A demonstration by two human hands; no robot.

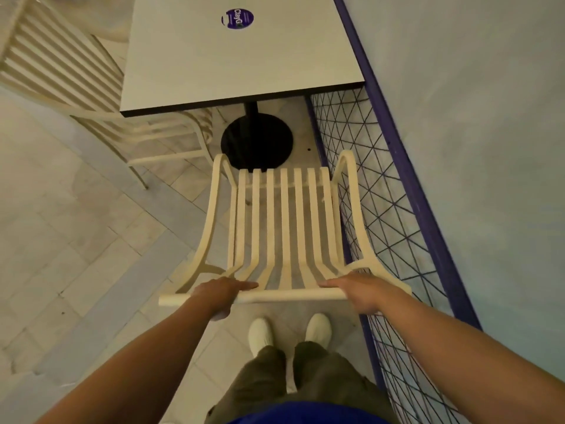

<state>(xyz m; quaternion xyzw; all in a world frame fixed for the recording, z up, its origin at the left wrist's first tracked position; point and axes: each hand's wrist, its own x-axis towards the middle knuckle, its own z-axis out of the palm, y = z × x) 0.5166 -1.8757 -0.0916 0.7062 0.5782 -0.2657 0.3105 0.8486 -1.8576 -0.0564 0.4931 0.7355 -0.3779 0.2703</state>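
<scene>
Directly in front of the person's feet stood a cream slatted armchair [284, 209] on the tiled floor [76, 240], its seat facing the table and its right side just beside a wire fence. Both hands held its top rail [290, 296]: the left hand [218, 293] lay over the rail's left part with the forefinger stretched along it and the thumb tucked beneath, and the right hand [362, 292] wrapped the rail's right end in the same way. Seven slats ran down the back into the seat, with two curved armrests at the sides. Ahead, the seat's front edge came near the one round black base [256, 142] of a pale square table [244, 62]. On that tabletop sat a single round purple sticker [237, 19] with white lettering that read "ClayG"; the smaller print on it was too fine to make out. A second cream slatted chair [61, 65] stood at the table's left side, partly pushed under it. On the right ran the purple-framed mesh fence [382, 194], and beyond it a pale blue surface [489, 117]. Below the rail showed two white shoes [260, 335], olive trousers [275, 377] and a strip of blue cloth [305, 416].
</scene>
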